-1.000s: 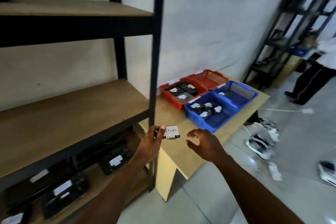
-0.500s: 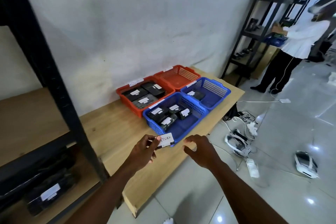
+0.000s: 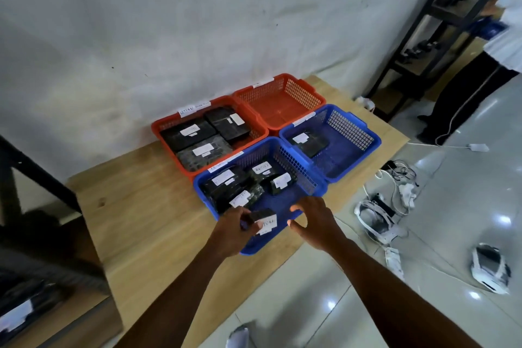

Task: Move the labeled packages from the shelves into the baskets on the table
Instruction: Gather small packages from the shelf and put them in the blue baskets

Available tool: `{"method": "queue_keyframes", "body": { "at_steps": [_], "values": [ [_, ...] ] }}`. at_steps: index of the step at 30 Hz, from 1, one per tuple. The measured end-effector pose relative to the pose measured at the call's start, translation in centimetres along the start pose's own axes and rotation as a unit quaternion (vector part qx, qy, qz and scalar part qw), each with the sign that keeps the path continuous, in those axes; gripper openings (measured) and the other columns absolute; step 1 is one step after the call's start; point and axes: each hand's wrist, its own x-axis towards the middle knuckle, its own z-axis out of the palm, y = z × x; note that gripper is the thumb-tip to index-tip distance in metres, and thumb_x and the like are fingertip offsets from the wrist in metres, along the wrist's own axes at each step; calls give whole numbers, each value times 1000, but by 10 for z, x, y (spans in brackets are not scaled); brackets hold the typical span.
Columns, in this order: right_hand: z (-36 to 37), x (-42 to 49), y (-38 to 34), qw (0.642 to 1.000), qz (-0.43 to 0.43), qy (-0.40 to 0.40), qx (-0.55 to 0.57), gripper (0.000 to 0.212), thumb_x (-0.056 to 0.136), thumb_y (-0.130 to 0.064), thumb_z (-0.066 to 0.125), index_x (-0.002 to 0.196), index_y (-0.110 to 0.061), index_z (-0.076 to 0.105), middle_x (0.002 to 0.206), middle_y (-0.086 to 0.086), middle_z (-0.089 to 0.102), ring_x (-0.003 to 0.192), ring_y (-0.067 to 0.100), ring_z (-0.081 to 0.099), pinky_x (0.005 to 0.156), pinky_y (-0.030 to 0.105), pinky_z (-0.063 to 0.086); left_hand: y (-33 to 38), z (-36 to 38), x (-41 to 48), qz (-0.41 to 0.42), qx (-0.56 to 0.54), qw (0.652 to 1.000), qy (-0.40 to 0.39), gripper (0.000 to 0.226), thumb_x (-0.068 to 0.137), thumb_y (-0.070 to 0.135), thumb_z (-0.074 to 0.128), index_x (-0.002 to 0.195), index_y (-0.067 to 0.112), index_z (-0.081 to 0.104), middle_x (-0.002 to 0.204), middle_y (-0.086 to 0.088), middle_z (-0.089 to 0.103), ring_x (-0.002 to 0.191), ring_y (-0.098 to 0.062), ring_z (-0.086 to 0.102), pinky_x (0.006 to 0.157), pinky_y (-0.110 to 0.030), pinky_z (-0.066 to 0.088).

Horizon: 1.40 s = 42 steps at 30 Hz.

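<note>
My left hand point(image 3: 233, 230) holds a small black package with a white label point(image 3: 264, 220) over the front of the near blue basket point(image 3: 284, 234). My right hand point(image 3: 315, 219) hovers open just right of the package, above that basket's front rim. This basket holds several black labeled packages point(image 3: 236, 186). The far blue basket point(image 3: 358, 133) holds one package point(image 3: 309, 143). The left red basket point(image 3: 169, 124) holds three packages point(image 3: 197, 135). The right red basket point(image 3: 282, 102) has nothing in it. All four stand on a wooden table point(image 3: 141, 206).
A black shelf frame point(image 3: 34, 172) with dark packages point(image 3: 25, 308) stands at the left. On the tiled floor to the right lie white headsets point(image 3: 375, 220), cables and a power strip. Another person point(image 3: 480, 70) stands at a second shelf unit point(image 3: 432, 22) at the far right.
The view has turned from the shelf to the table. My left hand has carried the labeled package forward to the near blue basket, with my right hand moving alongside it.
</note>
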Motion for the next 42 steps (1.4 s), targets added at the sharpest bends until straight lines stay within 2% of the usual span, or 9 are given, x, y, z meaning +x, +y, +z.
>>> {"method": "queue_keyframes", "body": {
  "at_steps": [3, 9, 13, 19, 25, 28, 32, 35, 42],
  "values": [
    [1, 33, 29, 999, -31, -12, -29, 44, 81, -50, 66, 117, -23, 65, 125, 1, 59, 118, 25, 52, 94, 42, 50, 1, 14, 14, -2, 41, 999, 29, 36, 88, 37, 73, 113, 13, 65, 100, 0, 62, 94, -17, 63, 80, -30, 51],
    [-8, 100, 80, 992, -93, -12, -83, 59, 86, -50, 66, 137, -23, 52, 146, 5, 39, 140, 30, 35, 116, 55, 30, 2, 39, 39, -50, 102, 992, 52, 28, 93, 43, 63, 81, 22, 49, 78, -2, 53, 77, -27, 58, 66, -36, 45],
    [-9, 128, 103, 988, -133, -6, -79, 72, 91, -67, 43, 144, -18, 47, 153, 10, 33, 146, 33, 26, 121, 59, 12, 5, 59, 48, -102, 95, 987, 79, 36, 96, 39, 61, 123, 16, 59, 110, -9, 64, 99, -30, 63, 83, -39, 51],
    [-11, 150, 120, 984, -161, -16, -72, 78, 89, -46, 60, 154, -15, 31, 162, 10, 20, 150, 32, 16, 121, 58, 15, 31, 81, 82, -153, 11, 984, 86, 33, 98, 33, 60, 126, 15, 62, 103, -11, 70, 87, -28, 67, 77, -35, 54],
    [-6, 164, 132, 987, -139, -72, -44, 83, 93, -14, 52, 160, -13, 3, 168, 6, 5, 155, 24, 6, 125, 52, 8, 33, 108, 134, -229, -61, 970, 52, 38, 93, 38, 66, 122, 13, 62, 104, -17, 70, 97, -36, 68, 83, -47, 59],
    [-3, 164, 135, 986, -146, -78, -12, 76, 99, -7, 41, 160, -15, -4, 169, 2, -2, 155, 20, 6, 125, 48, 12, 28, 120, 151, -266, -109, 956, 52, 40, 92, 35, 70, 117, 6, 59, 90, -16, 68, 82, -32, 69, 76, -46, 61],
    [0, 163, 141, 984, -168, -49, 30, 66, 104, -9, 37, 161, -16, 4, 169, 0, 4, 144, 26, 37, 97, 42, 53, 26, 130, 164, -300, -174, 935, 66, 39, 89, 28, 74, 116, 2, 62, 88, -19, 72, 84, -34, 73, 76, -46, 61],
    [4, 163, 145, 983, -175, -26, 43, 63, 105, -12, 36, 161, -19, 7, 169, -6, 5, 128, 22, 53, 60, 38, 58, 27, 135, 168, -312, -223, 918, 97, 40, 83, 24, 81, 113, 1, 65, 90, -19, 75, 82, -32, 73, 75, -45, 61],
    [8, 165, 150, 976, -205, 2, 67, 61, 105, -11, 39, 160, -16, 15, 169, -2, 11, 126, 22, 57, 62, 33, 58, 37, 148, 171, -337, -307, 880, 136, 32, 79, 14, 84, 98, -3, 65, 80, -16, 71, 51, -18, 55, 51, -29, 48]
  ]
}}
